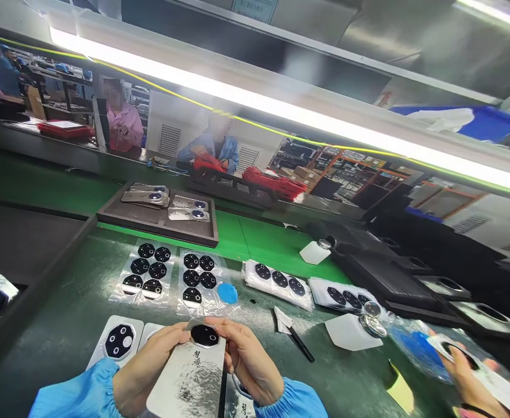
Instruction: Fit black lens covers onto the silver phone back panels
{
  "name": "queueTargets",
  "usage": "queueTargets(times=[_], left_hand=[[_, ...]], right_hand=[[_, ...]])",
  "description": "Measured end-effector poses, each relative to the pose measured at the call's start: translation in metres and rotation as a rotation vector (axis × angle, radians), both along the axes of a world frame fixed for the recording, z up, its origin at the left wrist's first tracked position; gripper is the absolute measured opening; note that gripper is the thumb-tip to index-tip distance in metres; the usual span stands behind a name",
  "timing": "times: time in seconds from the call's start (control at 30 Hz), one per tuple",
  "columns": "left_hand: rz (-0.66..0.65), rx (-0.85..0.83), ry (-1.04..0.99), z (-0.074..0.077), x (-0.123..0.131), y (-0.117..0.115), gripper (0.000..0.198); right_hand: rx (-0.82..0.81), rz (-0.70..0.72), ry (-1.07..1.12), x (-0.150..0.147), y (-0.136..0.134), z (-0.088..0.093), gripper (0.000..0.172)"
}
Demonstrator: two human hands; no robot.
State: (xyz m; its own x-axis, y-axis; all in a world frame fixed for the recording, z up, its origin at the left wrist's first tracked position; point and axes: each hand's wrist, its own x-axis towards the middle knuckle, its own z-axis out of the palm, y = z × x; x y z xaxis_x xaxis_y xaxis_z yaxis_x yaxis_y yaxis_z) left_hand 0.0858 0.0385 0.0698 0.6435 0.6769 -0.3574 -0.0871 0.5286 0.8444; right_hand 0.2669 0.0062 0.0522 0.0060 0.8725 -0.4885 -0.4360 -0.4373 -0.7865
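Both hands grip a silvery phone back cover [189, 377] with dark ink-like characters and a pattern on it. At its upper end sits a round black camera lens cover [205, 335]. My left hand [150, 360] holds the cover's left edge, its fingertips beside the lens cover. My right hand [252, 360] holds the right edge, thumb and fingers pressed near the upper corner. Another phone back cover [119, 338] lies left of my left hand, and more covers lie partly hidden under my hands. Clear sheets [144, 270] of round black lens covers lie beyond.
A dark tray [198, 235] with several phone covers stands at the back. Stacked lens-cover sheets [278, 281], a black-handled tool [300, 342], white bottles [353, 332] and a yellow paper [400, 386] lie to the right. A co-worker's hand [472, 377] holds another cover at far right.
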Motion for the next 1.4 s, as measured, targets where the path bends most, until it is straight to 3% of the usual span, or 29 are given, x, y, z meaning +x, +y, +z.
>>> queueTargets(times=[0.1, 0.37, 0.67, 0.9, 1.13, 1.23, 1.4], left_hand=[[-0.001, -0.117, -0.087, 0.002, 0.000, -0.001, 0.028], [0.042, -0.211, -0.133, 0.002, -0.002, -0.003, 0.026], [0.064, -0.209, -0.152, 0.003, -0.002, -0.004, 0.022], [0.035, -0.014, -0.081, -0.008, 0.001, 0.000, 0.037], [0.043, 0.237, -0.042, -0.020, 0.001, 0.001, 0.029], [0.045, 0.251, -0.050, -0.019, 0.001, 0.000, 0.031], [0.064, 0.288, -0.051, -0.021, 0.002, 0.000, 0.028]], right_hand=[[-0.011, 0.001, 0.011, 0.000, 0.001, -0.002, 0.044], [-0.022, 0.007, 0.022, 0.002, 0.002, -0.009, 0.039], [0.011, 0.029, 0.016, 0.003, 0.000, -0.013, 0.035], [0.239, 0.031, -0.289, -0.002, -0.007, 0.001, 0.051], [0.382, 0.060, -0.478, -0.011, -0.023, 0.001, 0.043], [0.393, 0.124, -0.495, -0.013, -0.027, 0.002, 0.043], [0.423, 0.103, -0.608, -0.017, -0.028, 0.000, 0.042]])
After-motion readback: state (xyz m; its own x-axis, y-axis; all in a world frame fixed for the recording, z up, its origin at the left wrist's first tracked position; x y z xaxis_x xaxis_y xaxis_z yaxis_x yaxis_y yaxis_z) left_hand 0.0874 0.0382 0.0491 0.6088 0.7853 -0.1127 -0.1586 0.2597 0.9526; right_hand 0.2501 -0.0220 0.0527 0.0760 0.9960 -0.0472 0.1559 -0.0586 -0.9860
